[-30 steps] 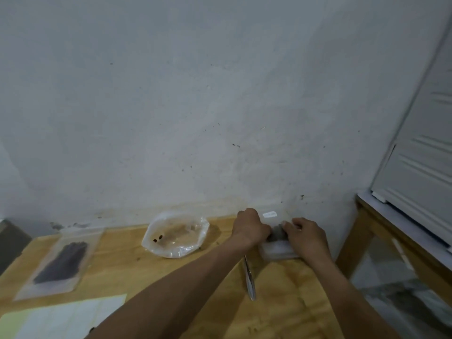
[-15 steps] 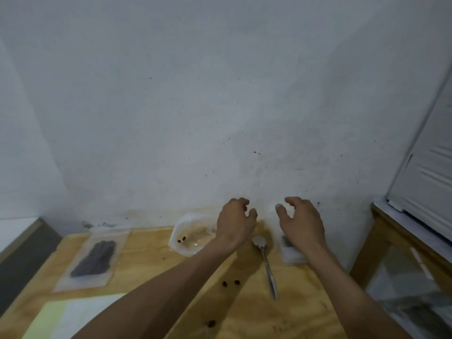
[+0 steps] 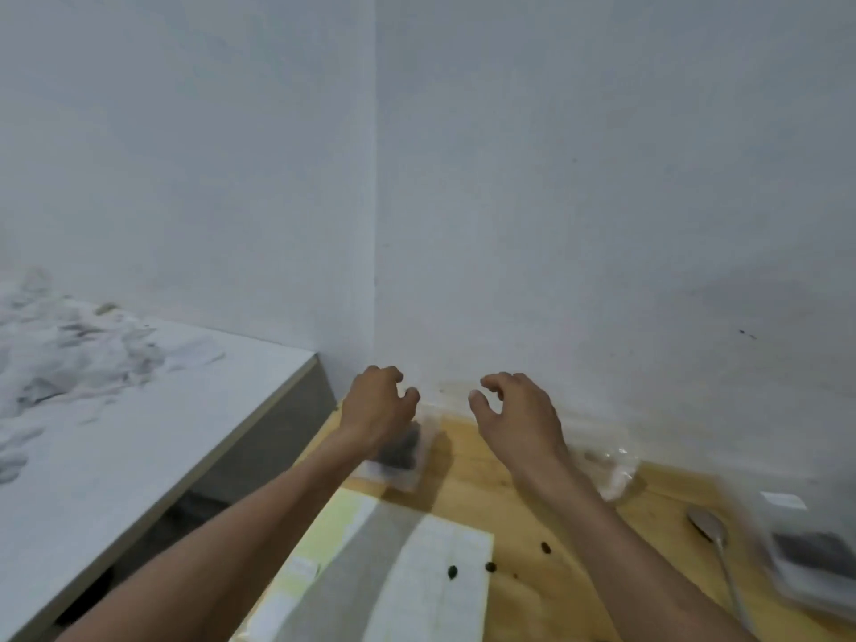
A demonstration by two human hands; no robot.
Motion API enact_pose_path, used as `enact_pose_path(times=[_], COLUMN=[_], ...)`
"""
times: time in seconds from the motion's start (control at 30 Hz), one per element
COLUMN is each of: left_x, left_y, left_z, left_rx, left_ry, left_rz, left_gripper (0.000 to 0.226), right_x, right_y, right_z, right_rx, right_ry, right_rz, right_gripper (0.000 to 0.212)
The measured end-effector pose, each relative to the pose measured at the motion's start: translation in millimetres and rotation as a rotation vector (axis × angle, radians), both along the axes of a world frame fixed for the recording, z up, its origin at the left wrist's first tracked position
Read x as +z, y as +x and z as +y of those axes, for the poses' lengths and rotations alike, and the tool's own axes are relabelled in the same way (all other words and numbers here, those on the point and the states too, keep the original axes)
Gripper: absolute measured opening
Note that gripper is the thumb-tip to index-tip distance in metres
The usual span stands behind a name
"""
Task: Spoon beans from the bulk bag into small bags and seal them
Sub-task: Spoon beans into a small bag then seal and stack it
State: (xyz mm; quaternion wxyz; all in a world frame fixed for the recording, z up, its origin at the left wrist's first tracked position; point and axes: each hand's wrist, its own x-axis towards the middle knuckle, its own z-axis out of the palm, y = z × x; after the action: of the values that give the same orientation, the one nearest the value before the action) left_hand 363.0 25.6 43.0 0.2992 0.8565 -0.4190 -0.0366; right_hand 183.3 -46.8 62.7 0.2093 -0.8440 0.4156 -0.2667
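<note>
At the far left a grey-white marbled surface [image 3: 116, 410] runs along the wall, lower corner meeting the wooden counter [image 3: 523, 549]. Sheets of pale paper [image 3: 417, 572] lie on the counter's near left part. Above them, near the wall, a small filled bag [image 3: 400, 456] of dark beans lies flat; the left hand [image 3: 380, 405] hovers over it and hides its upper left part, and whether the hand touches it cannot be told. That hand's grip is loose, fingers curled and thumb apart, holding nothing. Just beside it, the right hand [image 3: 519, 414] hangs in the air over the counter, its grip likewise loose, fingers bent, nothing in it. A few loose beans [image 3: 491, 566] sit on the wood and paper edge below the right forearm. Right of that forearm the clear bulk bag [image 3: 611, 470] lies crumpled against the wall. Further right a metal spoon [image 3: 708, 525] rests on the counter, bowl toward the wall, and at the far right edge another small bag [image 3: 810, 549] with dark beans lies blurred
</note>
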Motion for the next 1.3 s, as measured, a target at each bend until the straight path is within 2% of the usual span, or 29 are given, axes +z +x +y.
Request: enact_pose_path(times=[0.1,0.2,0.3,0.37,0.43,0.53,0.63,0.67,0.8,0.9,1.03,1.1,1.17,1.23,1.3], left_x=[-17,-37,-47,-47,-44,-44,-44,-45,-35,-21,-10,-8,-7,-8,-8], left_y=[27,33,27,23,18,17,25,29,38,41,50,56,58,58,56], left_z=[23,35,36,33,31,29,34,37,48,56,70,76,84,90,96], left_rx=[0.073,0.038,0.029,0.035,0.068,0.162,0.256,0.253,0.065,0.012,0.078,0.138,0.202,0.257,0.283], left_ry=[0.223,0.252,0.108,0.022,-0.040,-0.143,-0.174,-0.218,-0.544,-0.728,-0.858,-0.904,-0.903,-0.902,-0.886], left_rz=[0.058,0.218,0.458,0.617,0.700,0.769,0.720,0.735,0.947,0.956,0.869,0.872,0.864,0.832,0.773], left_gripper=[0.043,0.038,0.013,0.011,0.013,0.016,0.057,0.064,0.051,0.029,0.027,0.025,0.021,0.019,0.022], right_x=[-14,-36,-53,-55,-57,-58,-64,-64,-57,-50,-45,-39,-37,-37,-37], right_y=[37,57,69,75,77,73,66,63,60,62,65,69,74,79,82], right_z=[16,24,24,20,14,12,12,13,16,25,46,59,75,90,104], right_rx=[0.011,-0.005,-0.060,-0.105,-0.130,-0.104,-0.060,-0.046,0.026,0.075,0.077,0.190,0.367,0.493,0.508], right_ry=[0.069,0.314,0.475,0.574,0.669,0.828,0.764,0.741,0.674,0.664,0.394,0.290,0.313,0.360,0.338], right_rz=[0.195,0.290,0.180,0.057,-0.051,-0.218,-0.270,-0.303,-0.414,-0.434,-0.215,-0.079,0.115,0.327,0.507], right_gripper=[0.032,0.033,0.026,0.013,0.004,0.017,0.021,0.021,0.018,0.014,0.028,0.021,0.018,0.035,0.047])
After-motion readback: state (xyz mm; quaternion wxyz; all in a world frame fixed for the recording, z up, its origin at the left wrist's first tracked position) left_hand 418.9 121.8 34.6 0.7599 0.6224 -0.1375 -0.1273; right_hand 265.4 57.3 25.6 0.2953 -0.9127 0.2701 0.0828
